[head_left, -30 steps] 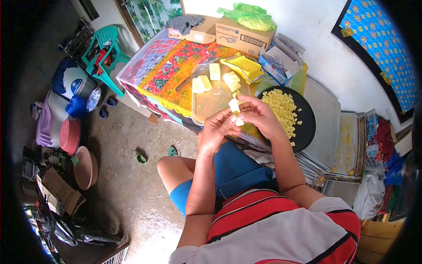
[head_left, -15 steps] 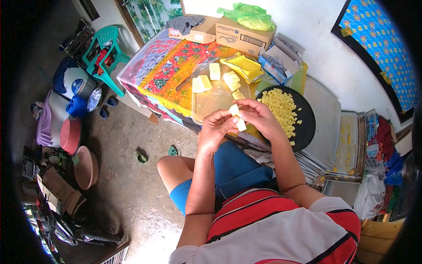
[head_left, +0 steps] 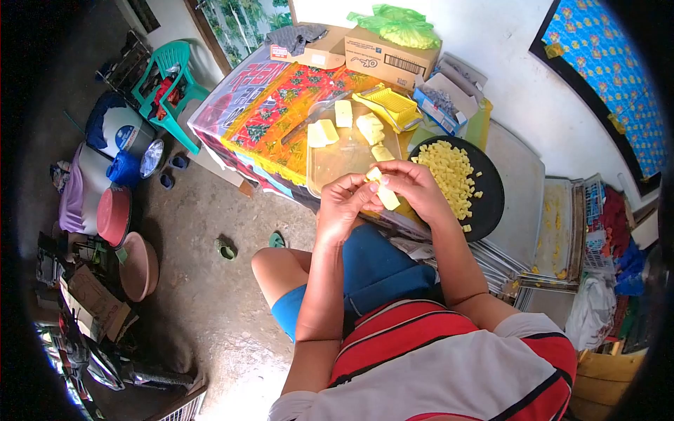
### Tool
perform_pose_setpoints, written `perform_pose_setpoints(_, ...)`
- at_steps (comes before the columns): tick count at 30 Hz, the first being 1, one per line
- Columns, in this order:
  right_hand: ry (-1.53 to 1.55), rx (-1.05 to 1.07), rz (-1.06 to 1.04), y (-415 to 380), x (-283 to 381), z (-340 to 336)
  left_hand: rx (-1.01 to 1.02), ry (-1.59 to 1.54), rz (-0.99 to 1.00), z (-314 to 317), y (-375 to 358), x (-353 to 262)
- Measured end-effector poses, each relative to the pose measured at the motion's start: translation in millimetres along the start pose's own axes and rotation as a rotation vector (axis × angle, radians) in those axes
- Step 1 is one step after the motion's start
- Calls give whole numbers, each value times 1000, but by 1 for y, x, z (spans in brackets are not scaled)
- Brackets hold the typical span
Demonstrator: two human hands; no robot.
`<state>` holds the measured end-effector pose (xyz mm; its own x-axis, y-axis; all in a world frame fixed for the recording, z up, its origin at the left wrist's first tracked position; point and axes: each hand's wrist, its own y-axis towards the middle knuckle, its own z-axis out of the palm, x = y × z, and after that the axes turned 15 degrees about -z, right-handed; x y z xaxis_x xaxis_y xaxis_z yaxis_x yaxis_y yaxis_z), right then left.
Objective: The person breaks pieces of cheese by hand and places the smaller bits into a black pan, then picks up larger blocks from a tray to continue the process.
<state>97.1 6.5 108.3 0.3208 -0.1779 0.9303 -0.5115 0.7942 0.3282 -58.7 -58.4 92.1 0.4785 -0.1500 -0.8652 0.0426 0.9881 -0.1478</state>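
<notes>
Both hands meet over the near edge of a clear tray (head_left: 330, 174). My left hand (head_left: 344, 207) and my right hand (head_left: 414, 186) pinch a pale yellow piece (head_left: 387, 198) between their fingertips, its lower end sticking out below them. On the tray lie several larger yellow chunks (head_left: 370, 129). A yellow slicer (head_left: 393, 107) rests at the tray's far right edge. Beside my right hand is a round black pan (head_left: 491, 203) holding many small yellow cubes (head_left: 449, 175). A knife (head_left: 302, 126) lies across the tray's left side.
Cardboard boxes (head_left: 385, 59) and a green plastic bag (head_left: 397, 27) stand at the back of the table, with an open blue box (head_left: 442, 112) nearer. Metal trays (head_left: 554, 224) lie right. Basins (head_left: 138, 266) and a green chair (head_left: 172, 88) are on the left.
The yellow piece between my fingers has tilted slightly and more of its lower part shows. The hands have barely shifted.
</notes>
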Motion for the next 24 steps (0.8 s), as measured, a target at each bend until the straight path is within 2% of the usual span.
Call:
perform_pose_setpoints(8, 31, -45, 40, 5, -2, -2, -76, -63, -60, 1, 8, 2)
perform_pose_setpoints(14, 47, -141, 89, 15, -42, -20, -91, -86, -94, -16, 39, 16)
perform_pose_setpoints(17, 22, -191, 112, 22, -60, -27, -204, 79, -105, -37, 62, 28)
perform_pose_setpoints(20, 31, -244, 179, 28, -68, -32, -316, 402, -111, -61, 84, 42)
perform_pose_setpoints(23, 73, -264, 223, 28, -72, -33, -491, 1126, 40, -69, 94, 45)
perform_pose_setpoints(24, 94, -263, 231, 28, -73, -32, -503, 1159, 33, -72, 98, 49)
